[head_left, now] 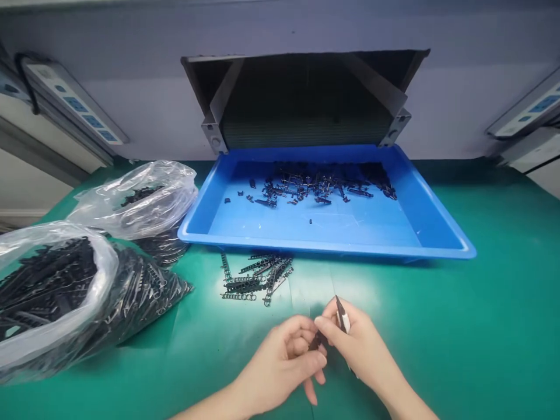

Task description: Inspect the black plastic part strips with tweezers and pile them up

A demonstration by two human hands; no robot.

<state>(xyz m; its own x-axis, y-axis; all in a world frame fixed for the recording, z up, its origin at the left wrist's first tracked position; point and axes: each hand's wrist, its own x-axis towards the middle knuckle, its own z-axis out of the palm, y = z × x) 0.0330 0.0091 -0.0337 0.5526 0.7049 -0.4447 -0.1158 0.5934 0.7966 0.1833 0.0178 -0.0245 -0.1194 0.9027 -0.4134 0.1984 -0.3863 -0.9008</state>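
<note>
Black part [315,342] between the hands over the green mat [481,326]; left hand [280,361] pinching it, right hand [359,341] fingertips at it too while clasping a pointed tool [344,319], white patch on tool too small to read. Strips [258,279] piled near blue tray [324,248] holding black bits [324,186]. Two bags [109,262] of black parts, left. Power strips [76,105] on both sides, print unreadable

A workshop is being indicated — a green worktop [494,326] is being shared by a blue tray [324,248] and bags [106,262] of small black parts [52,280]. Power strips [83,111] are being held against the back panel [144,93].
</note>
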